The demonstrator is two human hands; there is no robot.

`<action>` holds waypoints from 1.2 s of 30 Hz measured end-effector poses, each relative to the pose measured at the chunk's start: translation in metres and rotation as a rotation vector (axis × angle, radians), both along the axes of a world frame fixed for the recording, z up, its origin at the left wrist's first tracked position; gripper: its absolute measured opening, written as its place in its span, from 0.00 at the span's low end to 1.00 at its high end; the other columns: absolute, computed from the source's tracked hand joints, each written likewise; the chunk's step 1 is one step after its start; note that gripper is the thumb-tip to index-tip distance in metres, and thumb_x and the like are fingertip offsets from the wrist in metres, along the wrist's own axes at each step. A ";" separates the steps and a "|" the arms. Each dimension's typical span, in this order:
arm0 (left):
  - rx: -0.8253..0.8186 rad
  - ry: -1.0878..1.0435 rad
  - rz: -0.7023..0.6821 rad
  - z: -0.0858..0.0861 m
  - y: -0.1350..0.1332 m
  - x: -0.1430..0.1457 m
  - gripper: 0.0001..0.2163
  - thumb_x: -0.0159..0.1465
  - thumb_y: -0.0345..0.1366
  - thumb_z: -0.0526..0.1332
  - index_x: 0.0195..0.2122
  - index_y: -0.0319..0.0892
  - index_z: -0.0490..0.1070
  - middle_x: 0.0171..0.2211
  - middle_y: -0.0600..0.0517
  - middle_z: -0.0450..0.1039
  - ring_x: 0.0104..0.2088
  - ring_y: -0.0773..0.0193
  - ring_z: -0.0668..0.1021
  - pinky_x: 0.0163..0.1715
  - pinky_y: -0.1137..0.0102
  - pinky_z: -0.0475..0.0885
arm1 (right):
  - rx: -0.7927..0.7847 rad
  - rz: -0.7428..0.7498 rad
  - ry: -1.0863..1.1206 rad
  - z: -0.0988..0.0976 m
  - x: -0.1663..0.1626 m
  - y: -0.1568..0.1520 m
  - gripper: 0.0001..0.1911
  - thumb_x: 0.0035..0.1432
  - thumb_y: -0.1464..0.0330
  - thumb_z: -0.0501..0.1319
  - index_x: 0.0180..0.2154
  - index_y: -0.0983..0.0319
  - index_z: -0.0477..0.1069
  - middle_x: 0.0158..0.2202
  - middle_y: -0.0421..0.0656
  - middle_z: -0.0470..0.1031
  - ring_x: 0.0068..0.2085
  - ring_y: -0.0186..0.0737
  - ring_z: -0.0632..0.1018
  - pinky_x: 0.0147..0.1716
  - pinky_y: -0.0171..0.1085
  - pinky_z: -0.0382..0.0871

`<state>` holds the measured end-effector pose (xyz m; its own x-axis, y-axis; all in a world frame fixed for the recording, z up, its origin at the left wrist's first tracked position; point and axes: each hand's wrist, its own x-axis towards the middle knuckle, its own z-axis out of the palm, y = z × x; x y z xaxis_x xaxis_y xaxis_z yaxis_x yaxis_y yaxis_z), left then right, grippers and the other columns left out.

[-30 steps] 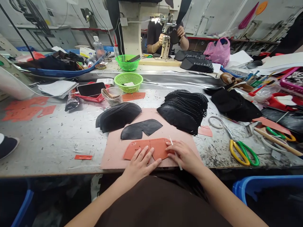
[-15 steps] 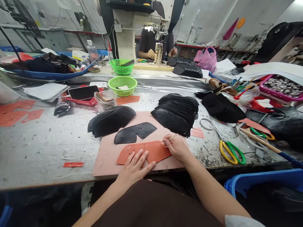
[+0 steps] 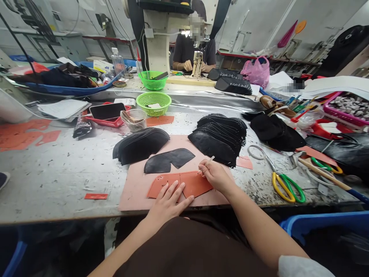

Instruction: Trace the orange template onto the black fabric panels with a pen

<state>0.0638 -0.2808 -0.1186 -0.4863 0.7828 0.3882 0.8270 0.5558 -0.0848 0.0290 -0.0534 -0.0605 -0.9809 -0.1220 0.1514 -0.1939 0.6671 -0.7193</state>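
An orange template lies on a pink board in front of me. My left hand rests flat on the template with its fingers spread. Pinched in my right hand is a thin white marking pen, its lower end at the template's upper right edge. A single black leather piece lies just beyond the template. Behind it stand two stacks of black pieces, a left stack and a larger right stack.
Scissors with yellow and green handles lie at the right, near a blue bin. Farther back are a green basket, a phone in a red tray and a plastic cup. Another person sits behind a sewing machine.
The whole view has shifted slightly, so things sit farther right. The white pen in my right hand now shows above the fingers. My left hand keeps its place on the template.
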 end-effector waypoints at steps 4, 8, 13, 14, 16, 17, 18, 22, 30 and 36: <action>-0.017 -0.010 0.014 0.004 -0.001 0.003 0.26 0.61 0.57 0.51 0.59 0.57 0.57 0.57 0.46 0.60 0.58 0.50 0.59 0.57 0.57 0.47 | -0.076 0.089 0.050 0.003 -0.006 -0.033 0.12 0.62 0.65 0.47 0.31 0.60 0.65 0.26 0.41 0.72 0.28 0.37 0.74 0.29 0.33 0.65; -0.002 -0.039 0.009 0.008 0.000 0.005 0.25 0.61 0.55 0.53 0.59 0.56 0.56 0.56 0.46 0.61 0.58 0.50 0.58 0.56 0.56 0.49 | -0.047 0.321 -0.054 0.008 -0.014 -0.077 0.10 0.62 0.68 0.49 0.32 0.60 0.66 0.30 0.41 0.74 0.31 0.36 0.75 0.31 0.32 0.65; 0.004 -0.116 0.001 0.011 0.001 0.006 0.22 0.62 0.50 0.54 0.58 0.55 0.59 0.54 0.46 0.63 0.57 0.49 0.58 0.56 0.54 0.51 | 0.124 0.332 -0.082 0.014 -0.021 -0.099 0.09 0.62 0.70 0.51 0.32 0.60 0.67 0.27 0.40 0.74 0.29 0.37 0.73 0.29 0.33 0.63; 0.011 -0.116 0.002 0.011 0.001 0.006 0.22 0.63 0.50 0.54 0.58 0.55 0.59 0.53 0.47 0.63 0.57 0.49 0.58 0.56 0.54 0.51 | 0.139 0.337 -0.076 0.014 -0.022 -0.099 0.09 0.62 0.70 0.51 0.32 0.61 0.67 0.28 0.41 0.74 0.30 0.37 0.73 0.30 0.33 0.63; 0.022 -0.112 0.001 0.010 0.002 0.007 0.22 0.63 0.50 0.54 0.58 0.55 0.59 0.53 0.46 0.63 0.57 0.49 0.58 0.56 0.54 0.52 | 0.142 0.353 -0.078 0.015 -0.022 -0.098 0.09 0.62 0.71 0.50 0.31 0.61 0.67 0.28 0.41 0.74 0.30 0.37 0.73 0.30 0.33 0.63; 0.027 -0.114 -0.001 0.010 0.002 0.007 0.22 0.62 0.50 0.54 0.58 0.55 0.59 0.53 0.46 0.63 0.57 0.49 0.58 0.56 0.54 0.52 | 0.132 0.360 -0.088 0.014 -0.021 -0.097 0.10 0.62 0.71 0.50 0.31 0.61 0.67 0.28 0.41 0.74 0.30 0.37 0.73 0.30 0.33 0.63; 0.034 -0.120 0.002 0.010 0.003 0.007 0.22 0.62 0.50 0.55 0.57 0.56 0.59 0.53 0.47 0.63 0.56 0.49 0.59 0.56 0.54 0.52 | 0.117 0.366 -0.097 0.014 -0.021 -0.097 0.09 0.62 0.71 0.50 0.31 0.61 0.67 0.27 0.40 0.74 0.29 0.36 0.74 0.30 0.33 0.63; 0.048 -0.165 0.015 0.011 0.005 0.007 0.18 0.64 0.48 0.54 0.55 0.57 0.62 0.51 0.49 0.65 0.53 0.53 0.63 0.56 0.53 0.50 | 0.058 0.389 -0.099 0.010 -0.020 -0.103 0.09 0.62 0.70 0.51 0.32 0.60 0.67 0.28 0.40 0.74 0.29 0.35 0.75 0.30 0.32 0.64; -0.033 -0.121 0.009 0.009 -0.001 0.008 0.23 0.62 0.52 0.54 0.58 0.57 0.58 0.58 0.46 0.59 0.57 0.49 0.61 0.54 0.57 0.53 | 0.036 0.293 -0.128 0.014 -0.018 -0.065 0.10 0.63 0.69 0.48 0.34 0.60 0.66 0.27 0.39 0.73 0.29 0.36 0.74 0.30 0.33 0.65; 0.016 -0.422 -0.007 0.041 -0.008 -0.017 0.20 0.62 0.46 0.56 0.55 0.49 0.62 0.54 0.50 0.66 0.52 0.58 0.68 0.48 0.66 0.64 | 0.324 0.197 -0.054 0.009 0.002 -0.015 0.10 0.46 0.73 0.65 0.28 0.60 0.63 0.31 0.42 0.69 0.32 0.40 0.71 0.31 0.36 0.65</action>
